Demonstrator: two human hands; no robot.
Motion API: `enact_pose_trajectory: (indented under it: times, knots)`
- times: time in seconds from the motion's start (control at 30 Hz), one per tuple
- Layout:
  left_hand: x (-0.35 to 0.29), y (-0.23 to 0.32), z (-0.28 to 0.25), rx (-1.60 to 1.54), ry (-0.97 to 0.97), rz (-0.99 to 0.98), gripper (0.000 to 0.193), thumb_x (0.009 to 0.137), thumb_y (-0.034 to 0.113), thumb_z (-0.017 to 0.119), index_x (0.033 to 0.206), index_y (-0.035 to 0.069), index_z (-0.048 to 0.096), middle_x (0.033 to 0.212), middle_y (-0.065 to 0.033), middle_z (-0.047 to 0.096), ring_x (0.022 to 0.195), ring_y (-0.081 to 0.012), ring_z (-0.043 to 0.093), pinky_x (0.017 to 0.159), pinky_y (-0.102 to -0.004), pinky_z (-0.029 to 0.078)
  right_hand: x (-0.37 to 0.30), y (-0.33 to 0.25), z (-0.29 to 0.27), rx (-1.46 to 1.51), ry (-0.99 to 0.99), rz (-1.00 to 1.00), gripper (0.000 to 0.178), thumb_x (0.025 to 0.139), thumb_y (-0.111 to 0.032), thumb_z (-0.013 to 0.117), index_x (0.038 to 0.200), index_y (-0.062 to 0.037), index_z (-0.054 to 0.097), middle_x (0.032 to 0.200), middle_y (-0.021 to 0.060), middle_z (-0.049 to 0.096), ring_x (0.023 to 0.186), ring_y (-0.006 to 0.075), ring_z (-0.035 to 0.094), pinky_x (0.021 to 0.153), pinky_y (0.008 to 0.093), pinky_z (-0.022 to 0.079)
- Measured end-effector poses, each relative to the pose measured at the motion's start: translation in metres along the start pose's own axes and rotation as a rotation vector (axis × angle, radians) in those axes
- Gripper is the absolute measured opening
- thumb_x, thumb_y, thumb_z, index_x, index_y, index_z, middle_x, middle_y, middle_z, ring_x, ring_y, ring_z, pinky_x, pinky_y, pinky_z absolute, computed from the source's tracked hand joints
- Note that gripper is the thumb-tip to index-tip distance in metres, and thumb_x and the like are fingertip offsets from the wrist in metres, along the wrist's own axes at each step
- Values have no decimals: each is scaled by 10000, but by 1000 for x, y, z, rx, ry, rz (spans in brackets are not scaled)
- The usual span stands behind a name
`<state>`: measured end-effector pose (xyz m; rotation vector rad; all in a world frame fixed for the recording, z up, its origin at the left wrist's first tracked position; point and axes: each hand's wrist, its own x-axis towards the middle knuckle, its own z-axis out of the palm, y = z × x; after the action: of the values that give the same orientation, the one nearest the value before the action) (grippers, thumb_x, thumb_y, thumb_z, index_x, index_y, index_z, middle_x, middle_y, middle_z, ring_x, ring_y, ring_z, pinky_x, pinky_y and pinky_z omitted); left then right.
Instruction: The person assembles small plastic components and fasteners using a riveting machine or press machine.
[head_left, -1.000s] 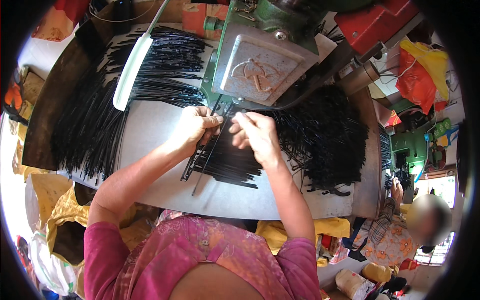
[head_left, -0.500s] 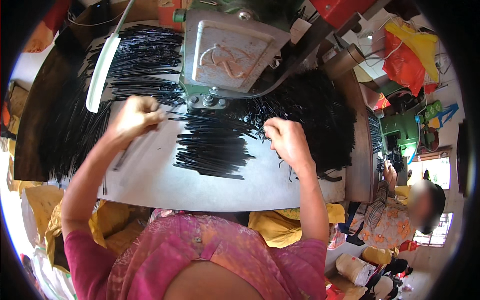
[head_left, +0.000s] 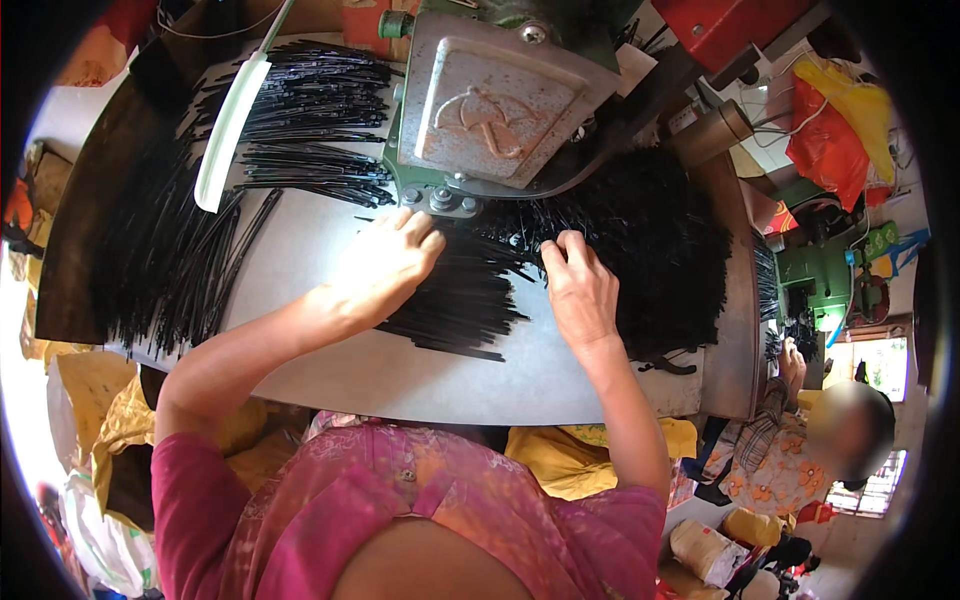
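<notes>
My left hand [head_left: 385, 265] is closed, its fingertips at the bolted plate [head_left: 440, 198] under the head of a green and grey machine [head_left: 500, 110]. Below that plate lies a middle stack of thin black rods [head_left: 460, 300], partly covered by my left hand. My right hand [head_left: 582, 295] is closed too, fingers bent down at the edge of a large tangled heap of black rods [head_left: 660, 250]. Whatever either hand pinches is hidden behind the fingers.
Bundles of black rods [head_left: 310, 95] lie beyond on the left, with more rods [head_left: 150, 250] along the table's left side. A white strip lamp [head_left: 230, 140] hangs over them. Yellow sacks [head_left: 560, 460] lie below the table edge. At right, a person [head_left: 770, 450] works at another green machine [head_left: 815, 260].
My left hand has come rightward from the bare tabletop to the machine's plate, over the middle stack. My right hand stays by the heap's edge. The whole view has shifted slightly.
</notes>
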<state>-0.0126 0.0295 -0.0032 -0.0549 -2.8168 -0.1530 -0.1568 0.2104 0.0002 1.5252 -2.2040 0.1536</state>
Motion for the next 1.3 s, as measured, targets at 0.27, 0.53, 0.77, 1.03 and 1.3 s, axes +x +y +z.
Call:
enact_pose_trajectory:
  times: [0.27, 0.53, 0.77, 1.03, 1.3]
  knots:
    - [-7, -12, 25, 101, 2, 1, 171, 637, 40, 499, 804, 6, 519, 801, -100, 440, 764, -237, 463, 668, -320, 405, 5, -9, -6, 552, 218, 264, 99, 789, -61, 525, 857, 7, 548, 614, 68, 551, 514, 143, 545, 483, 229, 429]
    - [-5, -17, 6, -421, 168, -209, 64, 681, 9, 560, 730, 10, 518, 712, -95, 462, 674, -252, 487, 596, -321, 412, 29, -29, 7, 1362, -152, 622, 175, 819, -102, 498, 947, 5, 550, 540, 21, 493, 406, 26, 378, 377, 157, 298]
    - [-4, -24, 0, -641, 182, -371, 65, 726, -9, 534, 766, -6, 483, 673, -103, 485, 569, -176, 501, 511, -265, 410, 43, -39, 10, 1508, -301, 632, 168, 787, -67, 529, 924, 30, 540, 582, 23, 508, 430, 27, 396, 390, 149, 313]
    - [0, -20, -8, -536, 75, -322, 89, 726, 10, 539, 808, -17, 515, 687, -116, 517, 609, -226, 525, 557, -295, 424, 53, -47, 16, 1625, -221, 665, 103, 787, -79, 526, 789, 22, 544, 564, 15, 503, 426, 31, 385, 389, 169, 310]
    - [5, -35, -11, -455, 222, -361, 132, 700, 0, 540, 830, -17, 550, 758, -124, 538, 673, -261, 538, 603, -301, 423, 52, -47, 15, 1555, -224, 686, 136, 772, -111, 551, 745, 21, 566, 535, -3, 487, 442, 21, 386, 410, 166, 291]
